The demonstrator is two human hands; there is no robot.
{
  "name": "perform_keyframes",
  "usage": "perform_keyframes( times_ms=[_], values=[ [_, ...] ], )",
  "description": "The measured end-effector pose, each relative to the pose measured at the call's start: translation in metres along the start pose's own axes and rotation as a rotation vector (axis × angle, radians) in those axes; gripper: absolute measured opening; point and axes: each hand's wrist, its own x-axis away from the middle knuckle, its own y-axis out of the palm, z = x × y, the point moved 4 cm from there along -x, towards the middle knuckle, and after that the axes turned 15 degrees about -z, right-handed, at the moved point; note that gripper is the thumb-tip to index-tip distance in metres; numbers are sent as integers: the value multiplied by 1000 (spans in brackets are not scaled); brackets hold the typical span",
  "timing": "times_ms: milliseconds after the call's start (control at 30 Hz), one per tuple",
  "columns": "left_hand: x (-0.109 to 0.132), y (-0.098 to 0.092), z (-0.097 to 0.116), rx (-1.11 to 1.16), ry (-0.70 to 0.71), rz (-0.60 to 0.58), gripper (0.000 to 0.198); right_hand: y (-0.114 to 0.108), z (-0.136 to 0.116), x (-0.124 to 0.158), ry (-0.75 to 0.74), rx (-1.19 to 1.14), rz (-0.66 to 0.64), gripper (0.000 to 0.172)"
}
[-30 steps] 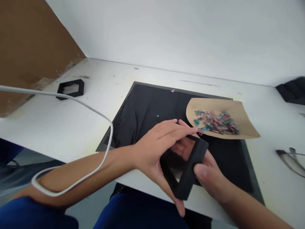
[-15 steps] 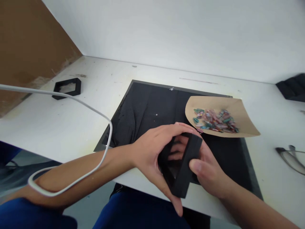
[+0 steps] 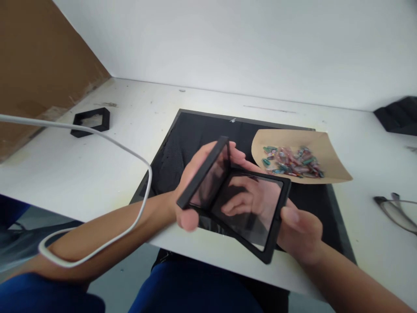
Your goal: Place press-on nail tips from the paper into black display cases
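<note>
Between my hands is a black floating display frame with clear film windows, spread apart like a book over the mat's near edge. My left hand wraps the upright left half, thumb at its near corner and fingers behind it. My right hand grips the right edge of the other half, thumb on top; its remaining fingers are mostly hidden beneath, some showing through the film. Just beyond lies a tan paper tray with a heap of small wrapped pieces in green, pink and clear colours.
A black mat lies under the tray on the white table. Another black frame stands at the far left. Eyeglasses and a dark block are on the right. A white cable crosses my left forearm.
The display frame was closed and tilted between my hands; its two halves are now swung apart. My right hand has moved slightly right, and my left thumb has shifted up and left.
</note>
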Motion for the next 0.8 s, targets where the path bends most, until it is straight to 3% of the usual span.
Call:
perform_keyframes(
  times_ms=[67, 167, 300, 400, 467, 633, 800],
  values=[
    [-1, -4, 8, 138, 29, 141, 104, -2, -3, 2, -76, 88, 71, 84],
    [-4, -8, 15, 244, -10, 277, 100, -5, -9, 8, -238, 338, 227, 62],
    [-7, -14, 16, 273, 8, 315, 102, -7, -16, 13, -311, 599, 272, 35],
    [-10, -22, 15, 250, -31, 202, 93, -8, -21, 11, -280, 669, 219, 22],
    [-11, -30, 14, 173, -195, 137, 80, -8, -24, 8, -267, 697, 192, 17],
    [-8, -47, 15, -115, -400, 291, 31, -3, -24, 0, -145, 1129, 214, 14],
    [-12, -48, 12, -266, -451, 355, 24, -1, -16, -4, 36, 1301, 132, 6]
  ],
)
